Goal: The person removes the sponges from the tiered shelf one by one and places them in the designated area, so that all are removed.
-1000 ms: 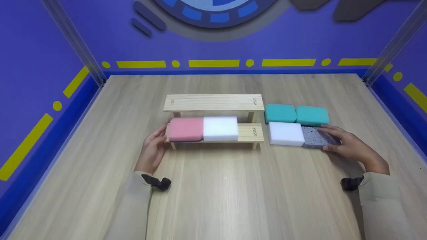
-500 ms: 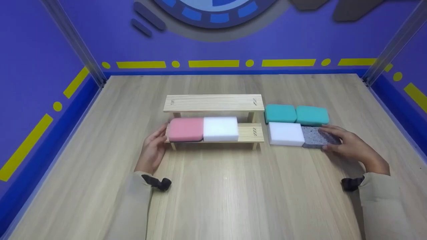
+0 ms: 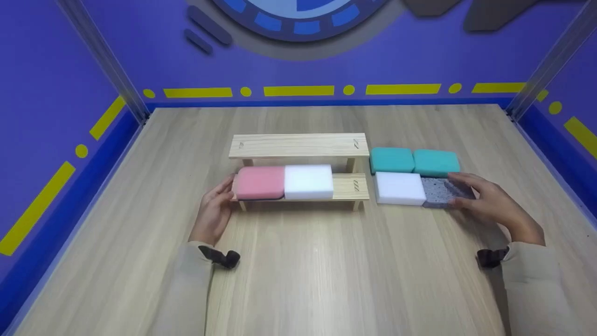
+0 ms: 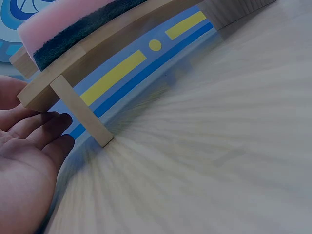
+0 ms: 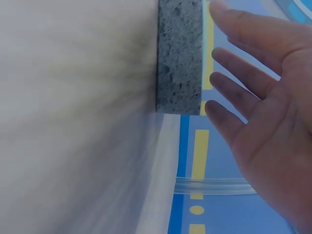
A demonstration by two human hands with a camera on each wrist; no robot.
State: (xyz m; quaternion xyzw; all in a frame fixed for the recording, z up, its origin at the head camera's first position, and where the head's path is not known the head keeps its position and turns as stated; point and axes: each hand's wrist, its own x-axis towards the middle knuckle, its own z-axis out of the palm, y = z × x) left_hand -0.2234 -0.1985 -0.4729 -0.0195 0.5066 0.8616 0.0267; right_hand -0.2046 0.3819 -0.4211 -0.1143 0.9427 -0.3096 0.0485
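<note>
My left hand (image 3: 212, 212) holds the left end of a two-tier wooden rack (image 3: 350, 185), thumb and fingers at the lower board's end. On that board lie a pink sponge (image 3: 260, 182) with a dark scouring pad (image 4: 80, 36) underneath and, beside it, a white sponge (image 3: 308, 181). My right hand (image 3: 494, 205) is over the right end of a grey speckled block (image 3: 438, 192), which looks like a pumice stone or sponge. In the right wrist view its fingers are extended and apart, close to the block's top; whether they touch it is unclear.
Two teal sponges (image 3: 392, 160) lie right of the rack, behind another white sponge (image 3: 400, 188) that abuts the grey block. The rack's upper board (image 3: 298, 145) bears nothing. Blue panels (image 3: 298, 70) bound the wooden table (image 3: 298, 270) at the back and sides.
The right hand's fingers have risen very slightly off the grey block. The left hand and the sponges stay put; the head view tilts a little.
</note>
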